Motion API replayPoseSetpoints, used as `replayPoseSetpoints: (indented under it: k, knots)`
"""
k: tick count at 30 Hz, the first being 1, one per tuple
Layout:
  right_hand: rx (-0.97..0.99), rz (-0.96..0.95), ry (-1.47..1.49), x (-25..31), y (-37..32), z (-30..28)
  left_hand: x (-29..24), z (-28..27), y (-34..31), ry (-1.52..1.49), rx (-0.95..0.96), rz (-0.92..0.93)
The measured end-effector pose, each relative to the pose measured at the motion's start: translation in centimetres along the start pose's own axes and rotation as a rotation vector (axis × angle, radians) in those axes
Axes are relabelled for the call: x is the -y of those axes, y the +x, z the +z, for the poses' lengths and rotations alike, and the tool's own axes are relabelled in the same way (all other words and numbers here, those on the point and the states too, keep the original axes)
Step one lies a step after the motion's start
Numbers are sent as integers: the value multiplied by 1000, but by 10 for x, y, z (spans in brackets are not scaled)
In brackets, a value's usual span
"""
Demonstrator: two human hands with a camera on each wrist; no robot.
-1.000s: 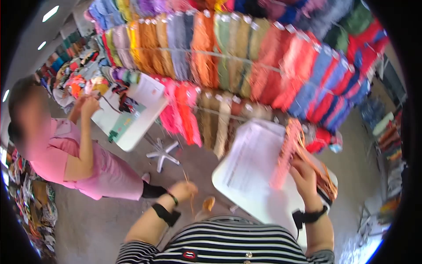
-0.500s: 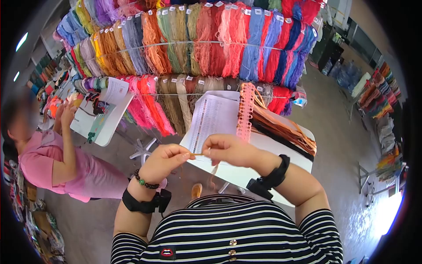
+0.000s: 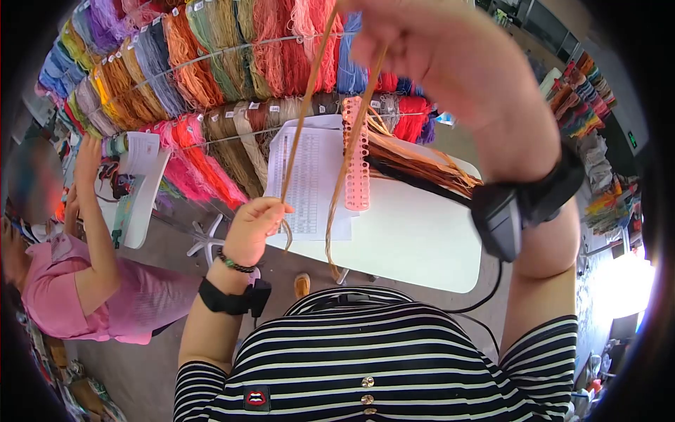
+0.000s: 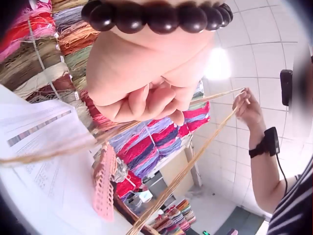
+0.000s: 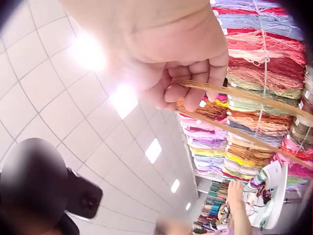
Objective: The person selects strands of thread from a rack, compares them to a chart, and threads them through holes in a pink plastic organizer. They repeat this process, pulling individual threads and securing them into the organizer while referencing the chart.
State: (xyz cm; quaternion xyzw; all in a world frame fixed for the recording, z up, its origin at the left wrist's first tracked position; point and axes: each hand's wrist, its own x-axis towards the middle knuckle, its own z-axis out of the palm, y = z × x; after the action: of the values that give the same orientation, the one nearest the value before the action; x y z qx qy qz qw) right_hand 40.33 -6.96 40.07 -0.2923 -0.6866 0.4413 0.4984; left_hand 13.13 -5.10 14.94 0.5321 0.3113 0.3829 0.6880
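My right hand (image 3: 429, 63) is raised high in the head view and pinches a golden-brown bundle of thread (image 3: 307, 105) near a bend. One length slants down to my left hand (image 3: 256, 228), whose thumb and fingertips pinch it; a short tail sticks out below. The other length dangles loose beside it. In the right wrist view the thread (image 5: 254, 100) comes out between the curled fingers. Below lies a pink strip with holes along its edges (image 3: 356, 158), with brown, orange and black thread bundles (image 3: 422, 169) fanned out to its right.
Printed sheets (image 3: 302, 183) lie on the white table (image 3: 429, 246) under the pink strip. Racks of colourful thread hanks (image 3: 190, 56) stand behind it. To the left, a person in pink (image 3: 84, 281) stands by another white table (image 3: 151, 204).
Half a second ago both hands were close together over the table with the thread between them. My right hand has since risen up and away, drawing the thread long; before that it was at the pink strip.
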Motion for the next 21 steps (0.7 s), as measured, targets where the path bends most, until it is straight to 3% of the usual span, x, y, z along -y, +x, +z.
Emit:
replayPoseSetpoints:
  k: [3,9,12,13,15,16,18,21]
  knots:
    - [-164,25,50,33,16,-7,20,3,15,-21,39,-70]
    - [-211,-4,254,46,15,-26,36,30,42,-8,178,-92]
    - [-294,57,365,56,4,-54,62,49,56,46,335,-239]
    - [-376,-36,318,54,-5,-67,55,61,54,65,347,-262]
    - [-216,141,29,74,-40,-169,65,63,59,191,318,-301]
    - [-634,31,-398,75,-52,-180,66,60,62,240,274,-351]
    - [-1046,-79,-901,63,-72,-173,75,41,74,198,182,-381]
    - [-881,-36,-1258,-12,-92,-143,86,19,98,146,128,-412]
